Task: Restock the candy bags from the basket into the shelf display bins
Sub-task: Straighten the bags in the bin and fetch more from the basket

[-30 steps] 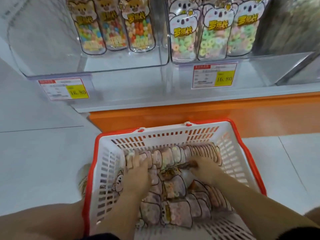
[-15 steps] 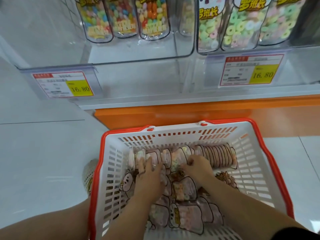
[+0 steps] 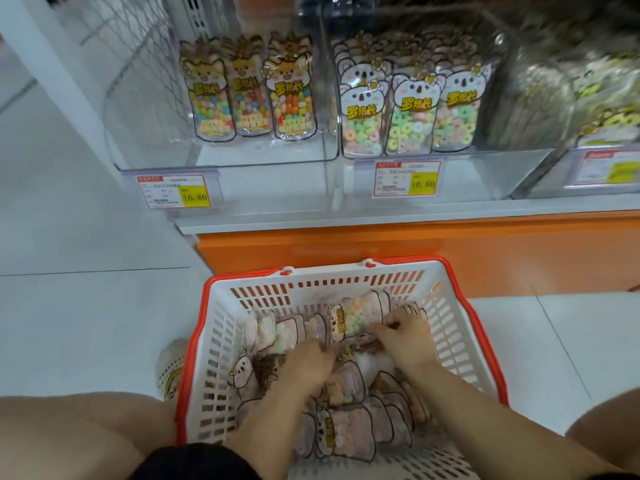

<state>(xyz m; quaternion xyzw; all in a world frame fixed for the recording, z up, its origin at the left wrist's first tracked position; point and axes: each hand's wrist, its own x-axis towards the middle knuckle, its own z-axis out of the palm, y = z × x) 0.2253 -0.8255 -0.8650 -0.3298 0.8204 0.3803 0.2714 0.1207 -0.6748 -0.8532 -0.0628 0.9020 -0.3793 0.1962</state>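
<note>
A: We've got both hands down in the basket point(image 3: 221, 341), which sits on the floor point(image 3: 86, 323) against the orange base point(image 3: 450, 247) of the shelf.

B: Our left hand point(image 3: 306, 367) lies knuckles up on the heap of bags point(image 3: 346, 427), fingers curled under; we can't tell if it grips one.

A: Our right hand point(image 3: 407, 339) is near the far wall, fingers bent against an upright bag point(image 3: 353, 320) with pastel rings. Grasped or only touched? We can't tell.

B: Above us stand two clear bins. The left bin point(image 3: 145, 133) has three fox bags point(image 3: 249, 95) at its right side, the rest bare.

A: The right bin point(image 3: 502, 157) has koala bags point(image 3: 408, 112) in rows. Each bin has a price tag point(image 3: 175, 190) reading 16.80.
</note>
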